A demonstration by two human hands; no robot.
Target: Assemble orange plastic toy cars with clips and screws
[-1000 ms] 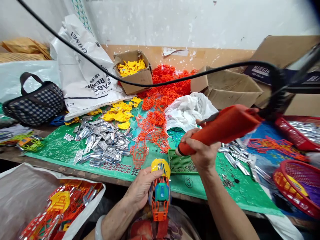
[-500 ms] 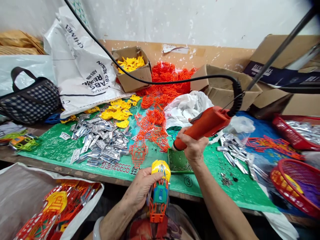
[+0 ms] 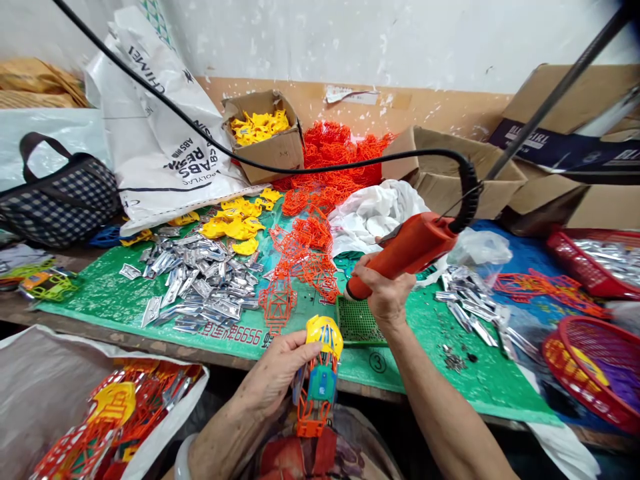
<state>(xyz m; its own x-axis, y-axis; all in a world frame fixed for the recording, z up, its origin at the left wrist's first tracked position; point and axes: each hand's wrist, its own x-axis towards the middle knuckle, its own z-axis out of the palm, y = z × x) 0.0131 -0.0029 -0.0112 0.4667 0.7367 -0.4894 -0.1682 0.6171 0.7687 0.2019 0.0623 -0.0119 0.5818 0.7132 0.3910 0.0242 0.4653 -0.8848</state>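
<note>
My left hand (image 3: 280,373) pinches the yellow front of a toy car body (image 3: 323,383), which has an orange frame and a teal middle piece. It is held at the table's front edge, close to my lap. Wrapped around a red electric screwdriver (image 3: 413,250) is my right hand (image 3: 387,290). The tool tilts down to the left, its tip over a green tray (image 3: 363,323) of small dark screws, and a black cable runs from its back end. Whether the tip touches the screws I cannot tell.
Silver parts (image 3: 200,280) and yellow shells (image 3: 235,223) lie left, orange frames (image 3: 307,247) in the middle. More silver parts (image 3: 470,307) and a red basket (image 3: 595,373) are right. An open white sack (image 3: 30,373) holds car bodies at lower left. The black cable (image 3: 300,168) spans the table.
My left hand has raised the toy car body slightly and tilted its yellow front. My right hand and the screwdriver stay almost in place, while the cable has swung on the left.
</note>
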